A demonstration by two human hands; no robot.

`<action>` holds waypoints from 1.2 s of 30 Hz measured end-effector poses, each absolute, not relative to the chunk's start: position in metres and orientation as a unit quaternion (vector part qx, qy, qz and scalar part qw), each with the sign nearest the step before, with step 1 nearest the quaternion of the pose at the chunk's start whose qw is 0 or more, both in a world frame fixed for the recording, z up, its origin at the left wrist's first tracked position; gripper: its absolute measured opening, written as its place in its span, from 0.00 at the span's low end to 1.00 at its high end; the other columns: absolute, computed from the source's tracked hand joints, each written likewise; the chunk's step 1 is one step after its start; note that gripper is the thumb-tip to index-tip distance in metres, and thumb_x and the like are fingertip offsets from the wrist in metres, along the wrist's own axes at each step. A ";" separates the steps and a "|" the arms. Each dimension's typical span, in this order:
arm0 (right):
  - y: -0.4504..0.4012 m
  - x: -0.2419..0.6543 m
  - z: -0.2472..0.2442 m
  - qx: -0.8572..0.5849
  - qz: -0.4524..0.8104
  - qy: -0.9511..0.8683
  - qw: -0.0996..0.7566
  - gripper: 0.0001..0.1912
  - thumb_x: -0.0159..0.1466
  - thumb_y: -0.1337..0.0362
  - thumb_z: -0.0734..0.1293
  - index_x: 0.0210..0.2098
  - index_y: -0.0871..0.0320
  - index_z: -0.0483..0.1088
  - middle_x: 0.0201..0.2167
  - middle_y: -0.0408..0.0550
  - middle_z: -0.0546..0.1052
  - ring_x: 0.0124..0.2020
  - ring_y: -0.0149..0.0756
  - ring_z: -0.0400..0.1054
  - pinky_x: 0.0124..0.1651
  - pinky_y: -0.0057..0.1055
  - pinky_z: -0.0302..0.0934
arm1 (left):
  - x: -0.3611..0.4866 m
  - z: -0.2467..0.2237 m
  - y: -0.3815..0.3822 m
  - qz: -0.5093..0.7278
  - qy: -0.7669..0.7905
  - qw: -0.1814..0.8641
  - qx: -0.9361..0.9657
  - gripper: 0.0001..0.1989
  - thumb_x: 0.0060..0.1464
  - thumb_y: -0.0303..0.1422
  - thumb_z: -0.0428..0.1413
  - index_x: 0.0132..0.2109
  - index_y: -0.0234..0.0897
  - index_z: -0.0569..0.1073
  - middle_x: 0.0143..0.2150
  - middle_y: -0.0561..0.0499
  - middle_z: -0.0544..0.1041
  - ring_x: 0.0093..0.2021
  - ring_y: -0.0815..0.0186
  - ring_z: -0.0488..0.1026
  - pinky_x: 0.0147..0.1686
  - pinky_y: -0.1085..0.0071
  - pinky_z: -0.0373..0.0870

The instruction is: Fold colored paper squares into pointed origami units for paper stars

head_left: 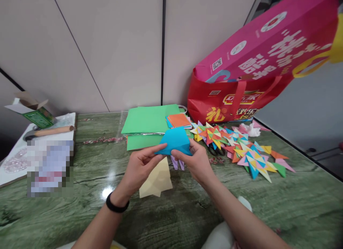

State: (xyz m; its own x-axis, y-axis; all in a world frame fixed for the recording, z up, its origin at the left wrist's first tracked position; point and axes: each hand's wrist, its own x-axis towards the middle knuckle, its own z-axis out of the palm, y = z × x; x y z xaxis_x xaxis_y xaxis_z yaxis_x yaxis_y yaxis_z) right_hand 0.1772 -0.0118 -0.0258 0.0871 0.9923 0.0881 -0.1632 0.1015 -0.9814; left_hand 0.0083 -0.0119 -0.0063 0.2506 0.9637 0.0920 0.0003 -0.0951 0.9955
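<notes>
A blue sheet of origami paper [175, 140], partly folded, is held up between both hands above the table. My left hand [143, 163] pinches its left corner between thumb and fingers. On the other side, my right hand [197, 159] grips the right edge, its thumb along the lower fold. Below the hands lie pale yellow paper squares [157, 179], overlapping each other. Small purple folded pieces [177, 163] show just under the blue paper, partly hidden by it.
Green paper sheets [150, 120] lie at the back, with small orange squares [178, 120] on top. Several colourful folded paper stars [254, 156] spread on the right, near black scissors [217, 150]. Behind stand a red bag [209, 99] and a pink bag [257, 38]. An opened box [40, 115] sits left.
</notes>
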 end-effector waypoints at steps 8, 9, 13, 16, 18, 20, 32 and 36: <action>-0.011 0.179 -0.024 -0.443 0.516 -0.458 0.572 0.19 0.46 0.59 0.74 0.36 0.57 0.71 0.26 0.44 0.75 0.25 0.34 0.68 0.28 0.31 0.64 | 0.007 -0.005 -0.012 0.449 0.403 0.534 0.592 0.15 0.49 0.36 0.59 0.45 0.41 0.77 0.43 0.49 0.80 0.43 0.59 0.76 0.47 0.63 0.72; -0.011 0.180 -0.024 -0.441 0.519 -0.458 0.571 0.19 0.46 0.58 0.74 0.36 0.57 0.71 0.25 0.44 0.75 0.25 0.33 0.67 0.27 0.30 0.64 | 0.007 -0.005 -0.012 0.448 0.399 0.538 0.592 0.15 0.50 0.36 0.59 0.45 0.41 0.77 0.44 0.49 0.80 0.43 0.59 0.76 0.47 0.62 0.72; -0.011 0.180 -0.024 -0.433 0.529 -0.456 0.570 0.19 0.46 0.58 0.74 0.36 0.57 0.71 0.26 0.44 0.75 0.25 0.33 0.67 0.28 0.30 0.63 | 0.006 -0.004 -0.012 0.450 0.385 0.545 0.594 0.14 0.51 0.36 0.58 0.46 0.42 0.77 0.45 0.50 0.79 0.44 0.60 0.76 0.48 0.64 0.72; -0.011 0.180 -0.023 -0.429 0.534 -0.454 0.570 0.19 0.46 0.59 0.74 0.36 0.57 0.71 0.26 0.43 0.74 0.24 0.32 0.66 0.27 0.28 0.63 | 0.006 -0.005 -0.012 0.453 0.383 0.542 0.596 0.13 0.51 0.36 0.58 0.45 0.43 0.77 0.45 0.51 0.79 0.44 0.61 0.76 0.48 0.65 0.72; -0.011 0.180 -0.023 -0.432 0.531 -0.457 0.568 0.19 0.46 0.59 0.74 0.36 0.57 0.70 0.24 0.42 0.73 0.23 0.31 0.65 0.26 0.28 0.62 | 0.007 -0.006 -0.012 0.455 0.387 0.541 0.593 0.13 0.51 0.36 0.58 0.45 0.43 0.77 0.44 0.51 0.79 0.43 0.61 0.76 0.47 0.65 0.72; -0.011 0.180 -0.023 -0.438 0.527 -0.461 0.564 0.19 0.46 0.58 0.74 0.36 0.58 0.70 0.23 0.42 0.73 0.22 0.31 0.65 0.25 0.28 0.62 | 0.007 -0.007 -0.012 0.459 0.390 0.540 0.588 0.13 0.51 0.36 0.58 0.44 0.43 0.78 0.43 0.50 0.80 0.43 0.60 0.76 0.47 0.64 0.72; -0.011 0.180 -0.020 -0.447 0.514 -0.457 0.572 0.19 0.45 0.59 0.74 0.36 0.57 0.71 0.29 0.46 0.76 0.27 0.34 0.68 0.29 0.31 0.65 | 0.008 -0.006 -0.012 0.449 0.413 0.532 0.588 0.16 0.47 0.34 0.61 0.46 0.41 0.77 0.38 0.50 0.81 0.38 0.61 0.77 0.40 0.69 0.74; -0.011 0.180 -0.020 -0.444 0.519 -0.453 0.573 0.19 0.45 0.60 0.75 0.35 0.57 0.71 0.27 0.44 0.75 0.25 0.33 0.67 0.27 0.30 0.65 | 0.009 -0.006 -0.013 0.451 0.423 0.535 0.575 0.15 0.46 0.33 0.62 0.44 0.41 0.78 0.36 0.49 0.82 0.35 0.62 0.78 0.35 0.71 0.74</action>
State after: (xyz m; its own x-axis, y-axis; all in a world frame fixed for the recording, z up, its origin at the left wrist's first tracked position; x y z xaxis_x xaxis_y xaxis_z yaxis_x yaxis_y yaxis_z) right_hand 0.1798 -0.0113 -0.0200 0.0504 0.9970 0.0583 -0.1927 0.0669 -0.9790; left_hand 0.0095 -0.0130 -0.0059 0.2338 0.9700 0.0666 0.0046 -0.0696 0.9976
